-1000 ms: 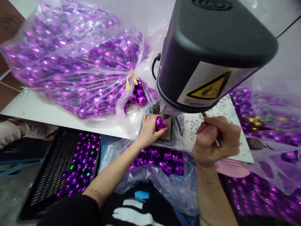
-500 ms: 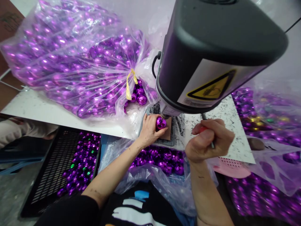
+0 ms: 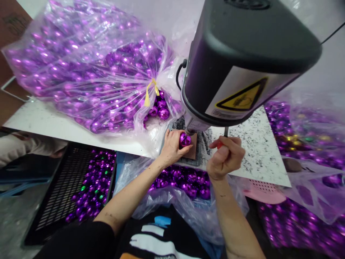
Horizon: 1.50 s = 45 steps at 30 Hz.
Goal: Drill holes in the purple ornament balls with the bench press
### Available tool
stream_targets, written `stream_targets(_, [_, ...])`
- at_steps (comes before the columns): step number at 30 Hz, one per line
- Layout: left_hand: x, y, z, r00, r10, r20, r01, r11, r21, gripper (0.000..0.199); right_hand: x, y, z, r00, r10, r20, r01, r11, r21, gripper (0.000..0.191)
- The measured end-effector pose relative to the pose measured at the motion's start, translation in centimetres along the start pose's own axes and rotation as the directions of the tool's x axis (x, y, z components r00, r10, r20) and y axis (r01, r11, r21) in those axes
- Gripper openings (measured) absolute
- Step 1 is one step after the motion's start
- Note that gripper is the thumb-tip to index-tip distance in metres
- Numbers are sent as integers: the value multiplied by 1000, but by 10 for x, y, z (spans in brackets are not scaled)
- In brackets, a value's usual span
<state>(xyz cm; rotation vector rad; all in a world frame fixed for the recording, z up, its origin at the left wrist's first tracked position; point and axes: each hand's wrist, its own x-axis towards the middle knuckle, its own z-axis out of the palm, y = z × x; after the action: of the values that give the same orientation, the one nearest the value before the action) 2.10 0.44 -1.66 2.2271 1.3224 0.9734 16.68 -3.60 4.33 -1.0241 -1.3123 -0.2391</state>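
Observation:
Under the dark drill press [image 3: 242,46], my left hand [image 3: 172,145] grips a shiny purple faceted ball [image 3: 185,139] between thumb and fingers. The ball is at the drill's lower tip, above a brown block [image 3: 192,153] on the grey machine base [image 3: 198,158]. Whether the bit touches it I cannot tell. My right hand [image 3: 226,156] is wrapped round the drill press lever [image 3: 226,131], whose red part [image 3: 219,144] shows between the fingers. Below my hands, more purple balls [image 3: 185,181] lie in an open plastic bag.
A large tied bag [image 3: 88,68] of purple balls covers the table's left side. Dark shavings litter the white table [image 3: 256,151]. A black crate [image 3: 61,190] with small balls stands lower left, near another person's arm. A pink basket [image 3: 264,192] and more bags are at right.
My right hand has moved left and slightly toward the table with the lever. My left hand still holds the ball in nearly the same place; the view has shifted slightly.

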Motion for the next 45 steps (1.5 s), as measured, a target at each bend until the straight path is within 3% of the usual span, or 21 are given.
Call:
stream_targets(4, [1, 0, 1, 1000, 0, -9, 0, 1000, -13, 40, 42, -19, -7, 999, 48, -5, -48, 999, -22, 20])
stream_targets(7, [2, -1, 2, 1000, -5, -4, 5, 999, -53, 42, 93, -26, -5, 989, 143, 34, -141, 989, -51, 40])
stream_targets(10, [-4, 1, -6, 1000, -1, -3, 1, 993, -122, 46, 128, -23, 5, 961, 268, 75, -271, 962, 43, 53])
stream_targets(14, [-39, 11, -29, 998, 26, 59, -13, 977, -215, 54, 138, -19, 15, 944, 321, 71, -328, 936, 125, 53])
stream_targets(17, [-70, 20, -45, 981, 62, 186, -27, 983, -184, 64, 135, -23, 18, 943, 330, 50, -334, 932, 144, 52])
stream_targets(19, [-75, 20, -52, 971, 67, 228, -33, 988, -152, 76, 134, -26, 19, 941, 335, 39, -337, 930, 147, 54])
stream_targets(21, [-60, 11, -58, 978, 54, 203, -24, 989, -148, 73, 135, -28, 19, 942, 335, 21, -334, 932, 142, 56])
stream_targets(24, [-7, -15, -63, 999, -42, 34, 44, 997, -67, 41, 136, -28, 19, 944, 329, 18, -328, 935, 136, 56])
stream_targets(27, [53, -39, -61, 955, -274, -108, 287, 949, 130, 38, 136, -27, 18, 946, 319, 54, -323, 937, 132, 54])
stream_targets(31, [94, -50, -49, 924, -383, -23, 369, 870, 326, 37, 135, -26, 15, 942, 329, 65, -334, 937, 99, 53])
stream_targets(33, [94, -53, -46, 921, -390, -4, 377, 888, 265, 37, 134, -26, 13, 940, 333, 68, -338, 938, 78, 52])
stream_targets(36, [77, -58, -54, 898, -440, -9, 432, 886, -169, 38, 134, -25, 12, 940, 333, 80, -339, 937, 84, 48])
stream_targets(38, [59, -59, -65, 886, -456, 87, 421, 710, -564, 43, 134, -25, 13, 940, 333, 81, -340, 935, 100, 45])
stream_targets(40, [42, -58, -75, 894, -380, 238, 395, 416, -819, 48, 134, -25, 14, 943, 328, 65, -333, 936, 110, 46])
stream_targets(42, [28, -52, -82, 893, -275, 356, 408, 158, -899, 48, 134, -25, 15, 946, 322, 46, -326, 939, 109, 47])
stream_targets(45, [16, -41, -84, 852, -225, 472, 470, -69, -880, 38, 133, -24, 16, 948, 315, 47, -318, 941, 115, 50])
